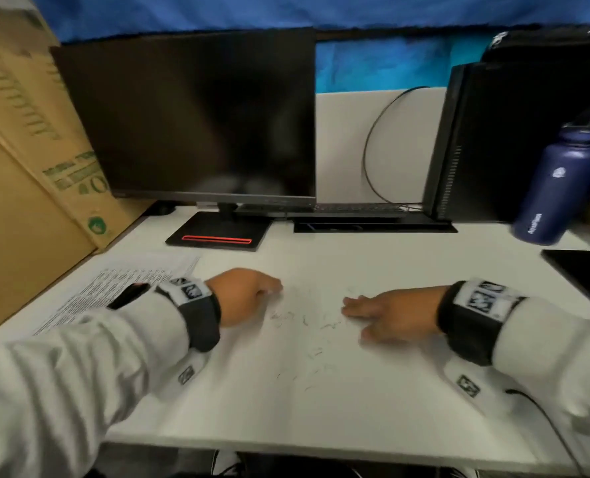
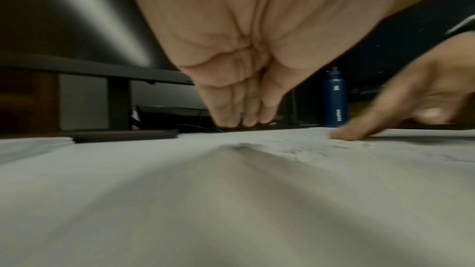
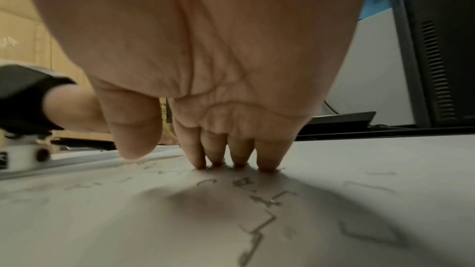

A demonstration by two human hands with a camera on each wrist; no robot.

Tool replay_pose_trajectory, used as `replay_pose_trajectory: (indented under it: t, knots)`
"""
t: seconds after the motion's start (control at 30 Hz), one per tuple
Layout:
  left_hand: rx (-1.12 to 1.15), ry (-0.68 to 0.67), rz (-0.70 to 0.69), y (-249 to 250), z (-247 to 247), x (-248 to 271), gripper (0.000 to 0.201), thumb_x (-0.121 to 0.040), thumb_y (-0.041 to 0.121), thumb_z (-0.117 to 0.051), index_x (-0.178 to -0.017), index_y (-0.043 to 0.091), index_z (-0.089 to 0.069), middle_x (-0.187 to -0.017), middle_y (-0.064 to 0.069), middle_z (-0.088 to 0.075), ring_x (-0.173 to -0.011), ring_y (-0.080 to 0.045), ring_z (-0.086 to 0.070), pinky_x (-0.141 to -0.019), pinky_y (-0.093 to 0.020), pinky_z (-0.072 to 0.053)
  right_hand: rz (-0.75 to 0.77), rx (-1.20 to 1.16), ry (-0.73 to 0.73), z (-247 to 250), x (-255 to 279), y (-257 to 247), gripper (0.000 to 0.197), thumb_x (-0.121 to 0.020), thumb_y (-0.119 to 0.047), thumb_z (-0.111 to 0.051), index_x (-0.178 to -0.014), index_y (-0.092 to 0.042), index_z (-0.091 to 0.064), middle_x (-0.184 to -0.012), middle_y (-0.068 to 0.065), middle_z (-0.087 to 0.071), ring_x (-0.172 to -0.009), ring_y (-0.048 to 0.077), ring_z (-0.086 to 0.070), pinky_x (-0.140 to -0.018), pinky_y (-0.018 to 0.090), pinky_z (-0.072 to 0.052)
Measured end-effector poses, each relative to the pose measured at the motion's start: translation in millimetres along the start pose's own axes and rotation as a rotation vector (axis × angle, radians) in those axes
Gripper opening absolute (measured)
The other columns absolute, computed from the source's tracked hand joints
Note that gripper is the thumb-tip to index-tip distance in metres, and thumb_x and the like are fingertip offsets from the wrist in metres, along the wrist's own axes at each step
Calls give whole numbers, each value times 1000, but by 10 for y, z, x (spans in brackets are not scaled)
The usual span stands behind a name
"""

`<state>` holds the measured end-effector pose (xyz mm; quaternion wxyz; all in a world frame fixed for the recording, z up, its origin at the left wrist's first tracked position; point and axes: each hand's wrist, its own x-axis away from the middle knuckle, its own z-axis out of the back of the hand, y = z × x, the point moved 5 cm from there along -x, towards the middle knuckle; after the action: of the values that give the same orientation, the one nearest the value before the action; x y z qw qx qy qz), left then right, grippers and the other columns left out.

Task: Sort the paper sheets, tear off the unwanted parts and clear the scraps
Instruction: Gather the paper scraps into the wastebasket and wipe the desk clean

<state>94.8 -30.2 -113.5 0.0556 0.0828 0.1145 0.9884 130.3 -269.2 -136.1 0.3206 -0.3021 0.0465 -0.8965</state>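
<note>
A smooth white desk (image 1: 321, 426) fills the lower frame below a dark monitor (image 1: 190, 115). Thin, curled paper scraps (image 1: 307, 322) lie scattered at centre, between the hands. The left hand (image 1: 245, 294) hovers with fingers straight and together, holding nothing; the right hand (image 1: 390, 313) is flat, its fingertips (image 3: 267, 166) touching the desk, also holding nothing. Printed paper sheets (image 1: 121, 288) lie flat at mid-left. The clearing step seems in hand; next, the light scraps want sweeping into one pile.
</note>
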Motion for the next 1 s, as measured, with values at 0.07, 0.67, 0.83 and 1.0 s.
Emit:
replay_pose_trajectory:
  t: [0.07, 0.67, 0.83, 1.0]
  knots:
    - [-85, -30, 151, -97, -25, -86, 41, -104, 17, -38, -142, 11, -51, -149, -7, -49, -136, -25, -46, -114, -30, -32, 11, -155, 30, -9, 200, 120, 47, -100, -42, -50, -146, -43, -43, -157, -27, -29, -146, 4, -29, -125, 37, -13]
    - [-179, -202, -22, 798, -293, -225, 46, -102, 29, -43, -142, 7, -44, -149, -14, -46, -132, -30, -47, -109, -38, -38, -91, -62, 172, -180, 370, 354, 71, -94, -36, -57, -157, -33, -23, -164, -20, -8, -150, 6, -17, -122, 25, -15]
    - [-354, -314, -113, 1160, -571, 38, 65, -100, 38, -40, -156, 13, -16, -165, -7, -8, -149, -25, -20, -116, -49, -29, -117, 10, 267, 12, 111, 194, 79, -95, -31, -53, -159, -28, -6, -167, -9, 1, -153, 11, -5, -125, 32, -10]
    - [-346, -225, -294, 1042, -510, 220, 43, -103, 30, -40, -140, 10, -44, -154, 0, -36, -139, -23, -39, -115, -40, -33, -108, 66, 122, -6, -26, -14, 83, -95, -50, -51, -160, -26, -6, -167, -9, 4, -154, 15, 0, -124, 37, -9]
